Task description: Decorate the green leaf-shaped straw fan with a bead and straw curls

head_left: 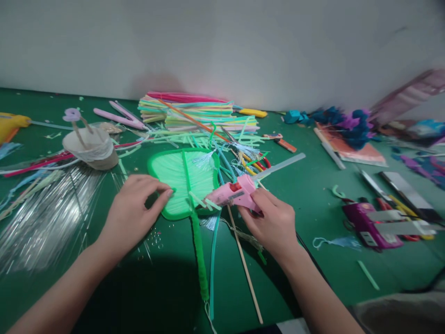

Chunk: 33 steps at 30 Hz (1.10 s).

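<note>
The right hand held a pink glue gun in a closed grip, nozzle over the green fan lying flat on the table — the left hand, its grip loose, pinned the fan's left edge with its fingertips.

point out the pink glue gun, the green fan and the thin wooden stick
pink glue gun (236,194), head view, on its body, in the right hand
green fan (174,174), head view, on the blade's left half
wooden stick (246,273), head view, on its mid shaft
</note>
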Tool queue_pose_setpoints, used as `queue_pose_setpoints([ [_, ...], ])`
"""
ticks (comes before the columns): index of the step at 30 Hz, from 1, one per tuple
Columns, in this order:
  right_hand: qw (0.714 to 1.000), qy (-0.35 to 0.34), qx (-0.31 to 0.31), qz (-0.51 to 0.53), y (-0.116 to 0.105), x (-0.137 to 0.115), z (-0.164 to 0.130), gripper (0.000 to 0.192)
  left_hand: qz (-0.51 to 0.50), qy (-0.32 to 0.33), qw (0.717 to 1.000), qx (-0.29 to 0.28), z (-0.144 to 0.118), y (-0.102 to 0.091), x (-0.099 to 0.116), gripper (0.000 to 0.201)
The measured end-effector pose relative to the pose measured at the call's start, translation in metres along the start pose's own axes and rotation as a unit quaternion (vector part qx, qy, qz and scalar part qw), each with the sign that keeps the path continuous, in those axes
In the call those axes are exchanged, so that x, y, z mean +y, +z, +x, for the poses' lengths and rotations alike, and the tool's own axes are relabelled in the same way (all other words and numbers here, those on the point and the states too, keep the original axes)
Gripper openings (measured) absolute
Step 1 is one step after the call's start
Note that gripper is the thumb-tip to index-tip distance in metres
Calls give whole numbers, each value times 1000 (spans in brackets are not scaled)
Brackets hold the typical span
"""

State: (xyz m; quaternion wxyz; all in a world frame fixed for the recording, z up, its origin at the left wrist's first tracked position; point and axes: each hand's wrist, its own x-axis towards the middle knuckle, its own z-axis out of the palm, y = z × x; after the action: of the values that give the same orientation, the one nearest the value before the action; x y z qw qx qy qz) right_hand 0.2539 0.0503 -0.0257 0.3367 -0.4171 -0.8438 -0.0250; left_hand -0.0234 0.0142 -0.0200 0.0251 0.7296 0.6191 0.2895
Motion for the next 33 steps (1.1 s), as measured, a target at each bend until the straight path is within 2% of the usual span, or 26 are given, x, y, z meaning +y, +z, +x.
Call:
queue_pose_setpoints([
  [13, 1000, 4, -13, 14, -4, 0, 0, 8, -5, -7, 1000, -4, 1, -2, 1, 22],
  [20, 1000, 3, 19, 4, 0, -3, 1, 6, -2, -10, 1000, 1, 1, -1, 2, 22],
  [28, 1000, 6, 5, -2, 2, -2, 0, 8, -2, -12, 1000, 2, 1, -3, 2, 20],
  [33, 1000, 6, 21, 0, 0, -1, 1, 11, -2, -13, 1000, 2, 1, -3, 3, 21],
])
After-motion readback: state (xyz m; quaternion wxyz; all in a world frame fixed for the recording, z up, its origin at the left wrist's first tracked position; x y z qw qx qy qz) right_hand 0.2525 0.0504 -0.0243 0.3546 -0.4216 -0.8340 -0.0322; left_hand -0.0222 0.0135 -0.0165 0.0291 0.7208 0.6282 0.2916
